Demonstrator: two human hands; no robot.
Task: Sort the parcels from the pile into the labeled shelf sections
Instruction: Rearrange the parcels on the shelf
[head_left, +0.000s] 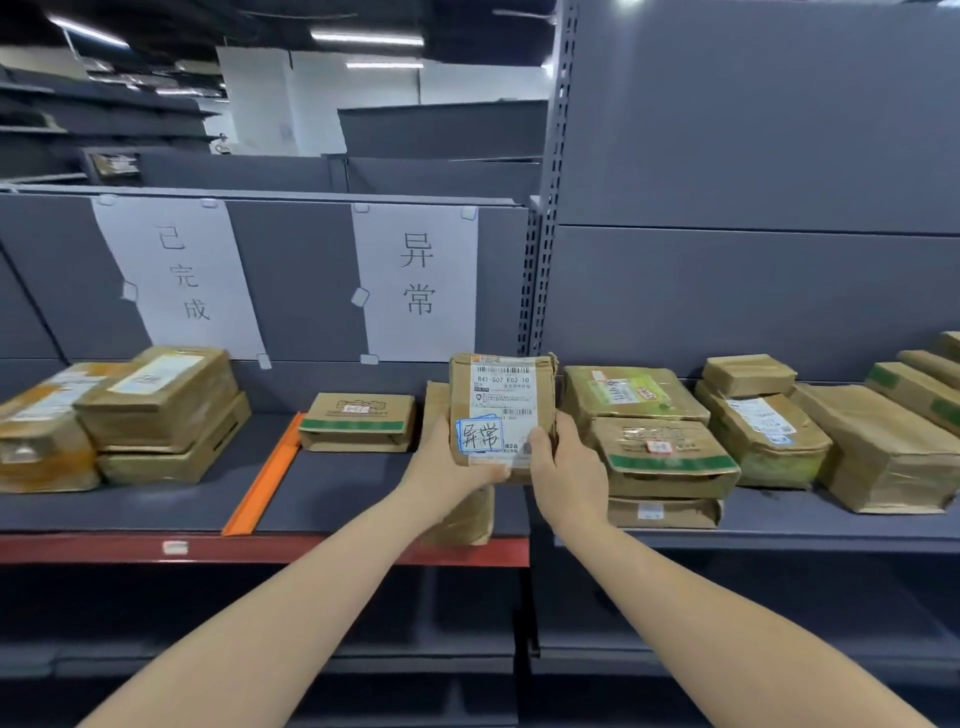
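Observation:
Both of my hands hold one brown parcel (501, 400) upright over the shelf, its white shipping label and a blue-edged "异常" sticker facing me. My left hand (447, 467) grips its lower left edge, and my right hand (563, 467) grips its lower right edge. The parcel hangs in front of the section under the "异常" paper sign (418, 280). Another brown parcel (462, 512) lies beneath and behind my left hand. A green-striped parcel (358, 423) rests in the same section. The pile of parcels (660, 441) fills the shelf to the right.
An orange divider (262, 475) separates the section under the "已完成" sign (179, 275), where several stacked parcels (156, 410) sit. A perforated steel upright (540, 291) splits the two shelf bays. The red shelf edge (311, 551) runs below my forearms.

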